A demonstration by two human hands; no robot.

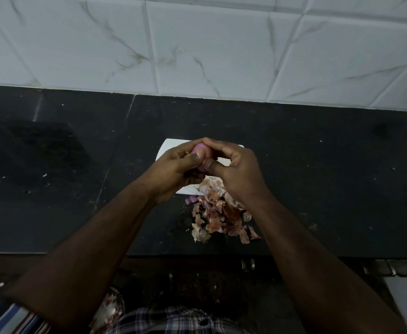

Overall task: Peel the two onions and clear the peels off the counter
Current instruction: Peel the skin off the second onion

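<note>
Head-camera view is showing both hands meeting over a white rectangular cutting board (171, 147) that is lying on the black stone counter (318, 179); the left hand (173, 168) is curling its fingers and thumb around a small pink-purple peeled onion (201, 153), while the right hand (236, 165) is closing on the same onion from the other side, its thumb pressing against the near face and its fingers arching over the top; the onion is being held just above the board, mostly hidden by the fingers; a loose pile of papery orange-pink onion peels (219, 218) is lying on the counter, spilling off the board's near edge and sitting between the two forearms; white marble-veined wall tiles (197, 44) are rising behind the counter; whether a second onion is on the board cannot be told.
</note>
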